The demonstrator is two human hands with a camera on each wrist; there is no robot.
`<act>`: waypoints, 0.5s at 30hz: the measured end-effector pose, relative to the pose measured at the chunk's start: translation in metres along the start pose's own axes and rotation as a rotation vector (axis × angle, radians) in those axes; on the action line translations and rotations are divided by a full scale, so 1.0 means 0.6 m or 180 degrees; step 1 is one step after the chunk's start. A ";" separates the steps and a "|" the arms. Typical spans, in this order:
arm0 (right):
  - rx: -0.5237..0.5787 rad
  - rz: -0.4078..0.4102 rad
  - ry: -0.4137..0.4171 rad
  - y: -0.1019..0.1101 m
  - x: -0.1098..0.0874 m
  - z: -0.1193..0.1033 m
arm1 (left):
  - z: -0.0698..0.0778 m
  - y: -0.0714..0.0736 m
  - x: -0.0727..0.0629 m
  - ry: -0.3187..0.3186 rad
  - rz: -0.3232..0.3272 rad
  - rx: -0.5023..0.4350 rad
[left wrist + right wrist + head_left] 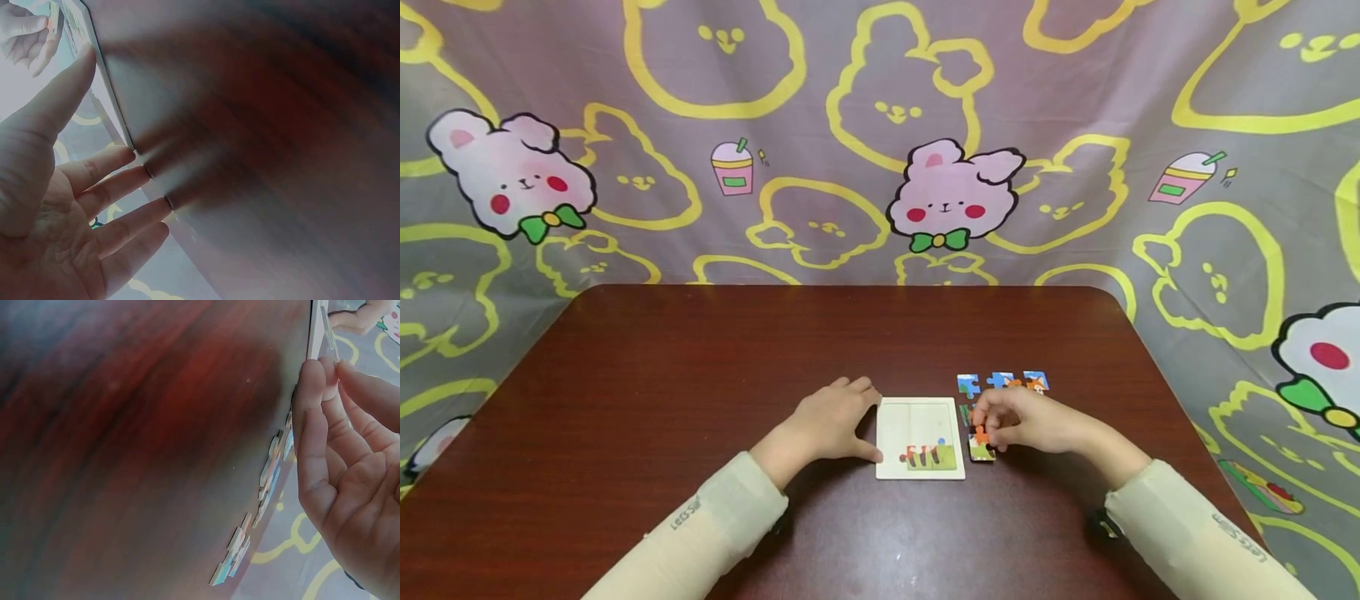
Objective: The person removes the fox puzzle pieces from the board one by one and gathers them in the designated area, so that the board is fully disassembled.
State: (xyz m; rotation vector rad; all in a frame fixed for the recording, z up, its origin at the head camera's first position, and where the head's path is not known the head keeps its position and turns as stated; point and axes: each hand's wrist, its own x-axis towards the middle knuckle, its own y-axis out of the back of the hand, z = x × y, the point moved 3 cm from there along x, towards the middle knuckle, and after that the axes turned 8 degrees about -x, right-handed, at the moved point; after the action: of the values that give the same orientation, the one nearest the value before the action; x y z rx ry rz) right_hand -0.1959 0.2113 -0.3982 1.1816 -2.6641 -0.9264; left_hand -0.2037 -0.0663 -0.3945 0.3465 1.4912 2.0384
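A small pale jigsaw tray lies on the table, with joined pieces filling its lower right part. My left hand rests along the tray's left side, its thumb at the lower left corner and fingers spread; in the left wrist view, the left hand has fingertips on the tabletop. Between thumb and fingertips my right hand pinches a green and orange puzzle piece, tilted just right of the tray. The right wrist view shows that piece edge-on at the right hand's fingertips.
Loose puzzle pieces lie behind the right hand: a blue piece, a blue and orange piece and a fox-face piece. Part of another piece shows beside the right fingers. A patterned cloth hangs behind the brown table.
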 end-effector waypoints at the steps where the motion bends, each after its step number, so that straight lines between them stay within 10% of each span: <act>1: 0.0006 -0.0011 -0.0014 0.000 -0.001 0.001 | 0.000 0.000 0.000 0.0002 0.0000 -0.0004; 15: -0.0272 -0.0034 -0.0203 -0.003 -0.001 0.006 | -0.002 -0.003 0.002 0.0021 -0.0020 -0.0006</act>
State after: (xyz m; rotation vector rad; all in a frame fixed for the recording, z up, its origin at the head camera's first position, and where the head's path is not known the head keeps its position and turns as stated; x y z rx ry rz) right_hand -0.1956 0.2127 -0.4023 1.1686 -2.6393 -1.0858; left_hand -0.2048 -0.0661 -0.3965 0.3341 1.4925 2.0377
